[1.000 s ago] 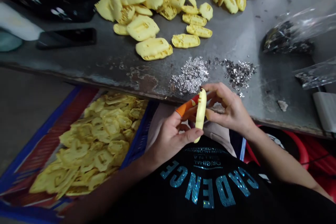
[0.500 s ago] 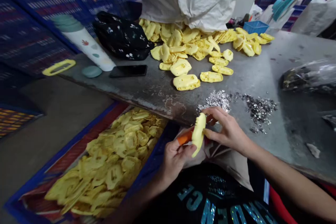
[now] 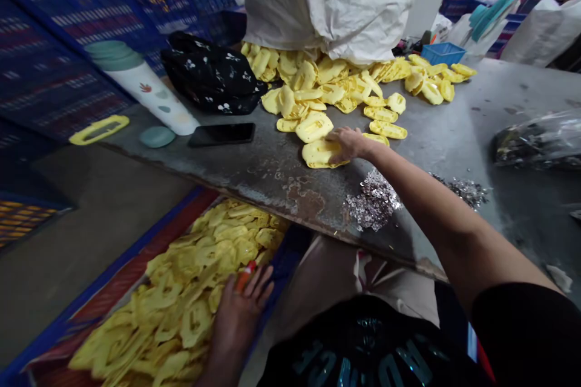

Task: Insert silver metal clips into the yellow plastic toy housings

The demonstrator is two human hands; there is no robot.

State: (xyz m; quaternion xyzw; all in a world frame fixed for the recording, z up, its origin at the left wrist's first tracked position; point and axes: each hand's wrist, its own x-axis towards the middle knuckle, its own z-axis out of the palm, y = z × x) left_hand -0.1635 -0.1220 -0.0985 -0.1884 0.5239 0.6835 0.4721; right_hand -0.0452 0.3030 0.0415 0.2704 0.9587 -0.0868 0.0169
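My right hand [image 3: 351, 144] reaches across the table, its fingers closed around the right end of a pale yellow oval plastic part [image 3: 316, 155]. Another yellow part with a slot [image 3: 314, 127] lies just behind that one. Over the crate [image 3: 113, 268] at the lower left, my left hand [image 3: 238, 314] is palm up with its fingers apart, holding nothing. One of its fingers wears an orange cover [image 3: 246, 276]. Many yellow parts [image 3: 167, 296] fill the crate beneath it.
Small shiny metal pieces [image 3: 374, 199] lie near the table's front edge. Yellow parts are heaped below a white sack [image 3: 327, 6]. At the left are a bottle [image 3: 149, 91], a phone [image 3: 222, 134] and a black pouch [image 3: 213, 75]. A clear bag [image 3: 540, 142] sits right.
The yellow part held between both hands is gone from them. My left hand has moved down left over the crate and opened; my right hand has reached forward to another part.
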